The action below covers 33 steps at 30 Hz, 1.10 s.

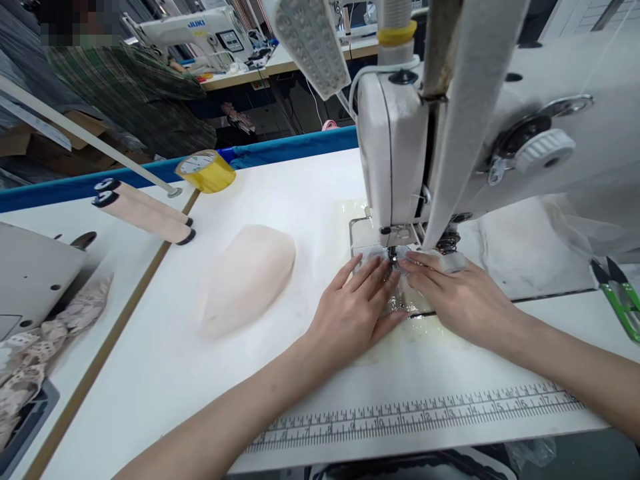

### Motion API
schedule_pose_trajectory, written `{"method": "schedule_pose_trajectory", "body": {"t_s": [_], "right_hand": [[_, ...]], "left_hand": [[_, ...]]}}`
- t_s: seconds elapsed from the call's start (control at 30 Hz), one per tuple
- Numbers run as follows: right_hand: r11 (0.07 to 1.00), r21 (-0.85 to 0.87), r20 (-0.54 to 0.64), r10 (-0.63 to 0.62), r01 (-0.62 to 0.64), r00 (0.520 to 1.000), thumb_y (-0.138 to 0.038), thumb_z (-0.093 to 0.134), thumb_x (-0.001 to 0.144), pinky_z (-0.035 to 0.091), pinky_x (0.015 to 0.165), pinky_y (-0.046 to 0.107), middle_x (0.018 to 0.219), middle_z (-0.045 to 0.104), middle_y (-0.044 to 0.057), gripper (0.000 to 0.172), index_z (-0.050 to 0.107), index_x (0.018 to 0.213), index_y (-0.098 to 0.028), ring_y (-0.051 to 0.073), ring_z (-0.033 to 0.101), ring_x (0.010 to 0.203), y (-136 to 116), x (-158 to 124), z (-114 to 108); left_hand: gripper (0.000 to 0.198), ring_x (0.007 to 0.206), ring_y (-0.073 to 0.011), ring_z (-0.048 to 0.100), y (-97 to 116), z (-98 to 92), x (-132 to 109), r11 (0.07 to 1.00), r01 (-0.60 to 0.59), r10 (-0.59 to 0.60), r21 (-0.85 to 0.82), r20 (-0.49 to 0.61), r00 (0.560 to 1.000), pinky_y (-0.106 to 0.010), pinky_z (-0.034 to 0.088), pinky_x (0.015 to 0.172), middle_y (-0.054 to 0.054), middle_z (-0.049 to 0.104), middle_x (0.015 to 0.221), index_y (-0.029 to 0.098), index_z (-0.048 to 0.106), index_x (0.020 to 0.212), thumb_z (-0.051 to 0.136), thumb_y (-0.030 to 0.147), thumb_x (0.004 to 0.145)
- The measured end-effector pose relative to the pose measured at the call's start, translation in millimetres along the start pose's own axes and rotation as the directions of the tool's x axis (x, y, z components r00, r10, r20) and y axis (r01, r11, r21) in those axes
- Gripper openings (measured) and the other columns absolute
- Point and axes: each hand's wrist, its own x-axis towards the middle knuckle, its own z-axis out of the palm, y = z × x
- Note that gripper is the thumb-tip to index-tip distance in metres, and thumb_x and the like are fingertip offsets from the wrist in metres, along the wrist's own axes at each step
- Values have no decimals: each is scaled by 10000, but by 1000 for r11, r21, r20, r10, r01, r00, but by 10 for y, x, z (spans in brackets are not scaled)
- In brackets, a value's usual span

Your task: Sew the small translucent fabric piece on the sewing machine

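Note:
My left hand [353, 303] lies flat on the sewing machine's bed, fingers stretched and slightly spread, tips just left of the presser foot [393, 255]. From the other side, my right hand [457, 297] rests palm down with its fingers extended to the foot. A small pale, thin piece of material [369, 252] seems to lie under the fingertips; the hands hide most of it. Above them rises the white sewing machine head [395, 147]. Left of my hands, a beige, rounded bra cup [253, 277] lies on the white table [200, 400].
Two beige thread cones [145, 212] lie near a yellow tape roll [207, 171]. Green-handled thread snips [620, 300] and sheer white fabric [525, 240] are at right. Patterned lace [45, 353] lies far left. A ruler strip [400, 420] runs along the front edge. Behind, a person [130, 93] sits near another machine [200, 40].

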Motion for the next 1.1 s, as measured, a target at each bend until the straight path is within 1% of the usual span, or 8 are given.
{"method": "schedule_pose_trajectory", "body": {"t_s": [0.13, 0.27, 0.43, 0.6, 0.77, 0.9, 1.0, 1.1], "right_hand": [[1000, -22, 11, 0, 0, 1000, 52, 366, 756, 357, 1070, 408, 1063, 703, 89, 367, 616, 954, -130, 181, 632, 987, 6, 8, -4], [999, -37, 6, 0, 0, 1000, 47, 370, 779, 349, 1079, 413, 1055, 706, 86, 366, 611, 998, -119, 184, 633, 996, 4, 16, -16], [999, -39, 6, 7, -6, 1000, 61, 378, 768, 370, 1063, 405, 1052, 707, 91, 388, 611, 1023, -115, 186, 630, 1017, -5, 22, -21], [999, -33, 20, 15, -14, 1000, 28, 396, 797, 395, 1035, 393, 1026, 713, 92, 346, 614, 1022, -119, 184, 630, 1007, -20, 34, -21], [999, -30, 25, 25, -24, 999, 23, 395, 791, 417, 988, 383, 1025, 710, 103, 362, 620, 1047, -100, 184, 647, 933, -19, 27, -10], [999, -34, 30, 31, -30, 999, 11, 409, 790, 438, 914, 369, 1023, 709, 103, 329, 645, 982, -111, 176, 653, 819, -11, 13, 4], [998, -53, -25, 32, -33, 999, -22, 434, 820, 443, 851, 350, 1000, 713, 97, 314, 637, 1043, -109, 164, 639, 745, -12, 13, -9], [996, -80, -77, 24, -31, 997, -40, 459, 840, 434, 776, 320, 1009, 713, 75, 313, 616, 1099, -120, 151, 617, 722, -20, 35, -49]], "left_hand": [[479, 1192, -263, 555, 30, -6, 4, 999, 3, -2, 38, -29, 1000, -493, 321, 1118, -127, 622, 1233, 105, 572, 1243, 465, 445, 924], [479, 1182, -265, 563, 49, -4, 6, 998, 13, -10, 65, -45, 999, -512, 321, 1114, -124, 630, 1221, 105, 577, 1235, 448, 452, 930], [481, 1177, -261, 567, 55, 17, 4, 996, 10, -5, 83, -59, 998, -509, 317, 1116, -122, 633, 1216, 107, 578, 1233, 444, 457, 932], [471, 1166, -254, 576, 56, 16, 5, 996, 9, -3, 92, -68, 998, -513, 310, 1116, -121, 637, 1210, 107, 580, 1226, 442, 451, 934], [455, 1173, -250, 570, 53, 22, 8, 995, 15, -8, 100, -67, 998, -513, 295, 1122, -111, 635, 1217, 122, 575, 1234, 455, 439, 930], [457, 1183, -255, 560, 50, 42, 7, 995, 23, -17, 97, -60, 998, -520, 283, 1126, -110, 622, 1237, 133, 551, 1262, 474, 427, 921], [432, 1181, -251, 562, 40, 35, 1, 998, 25, -20, 63, -80, 997, -515, 292, 1123, -108, 626, 1232, 137, 555, 1252, 494, 399, 914], [377, 1143, -225, 590, 28, -2, -11, 1000, 23, -23, 4, -126, 992, -485, 298, 1126, -103, 644, 1205, 131, 559, 1227, 511, 327, 909]]}}
